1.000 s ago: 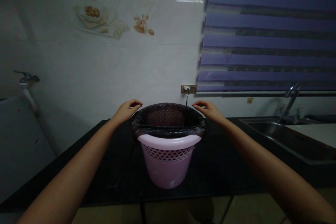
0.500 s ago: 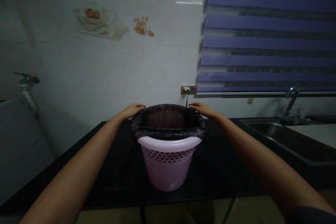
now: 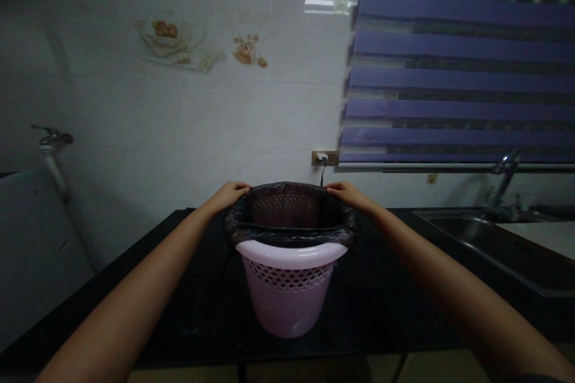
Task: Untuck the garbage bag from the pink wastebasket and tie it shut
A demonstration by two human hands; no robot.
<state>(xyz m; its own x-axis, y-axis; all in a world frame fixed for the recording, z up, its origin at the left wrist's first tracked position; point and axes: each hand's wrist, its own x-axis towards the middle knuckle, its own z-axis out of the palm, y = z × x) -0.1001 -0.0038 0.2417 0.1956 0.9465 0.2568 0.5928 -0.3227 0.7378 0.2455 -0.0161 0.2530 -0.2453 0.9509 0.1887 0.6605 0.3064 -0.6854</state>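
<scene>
A pink plastic trash bin (image 3: 287, 305) with a lattice band below its rim stands upright on the dark countertop. Inside it hangs a thin black garbage bag (image 3: 291, 236), its edge folded out over the rim at the back and sides; at the front the pink rim shows below the bag. My left hand (image 3: 230, 194) is closed on the bag's edge at the far left of the rim. On the far right side, my right hand (image 3: 348, 193) pinches the bag's edge. The undersides of both hands' fingers are partly hidden.
A black countertop (image 3: 372, 305) carries the bin, and its front edge runs near me. To the right is a metal sink (image 3: 494, 245) with a faucet (image 3: 503, 182). Behind the bin, a charger (image 3: 321, 157) with a cable sits in the wall outlet. A tap (image 3: 51, 136) is at left.
The view has shifted slightly, so everything sits a little lower in the picture. Both hands stay at the far rim, with their fingers slightly closer in on the bag's edge.
</scene>
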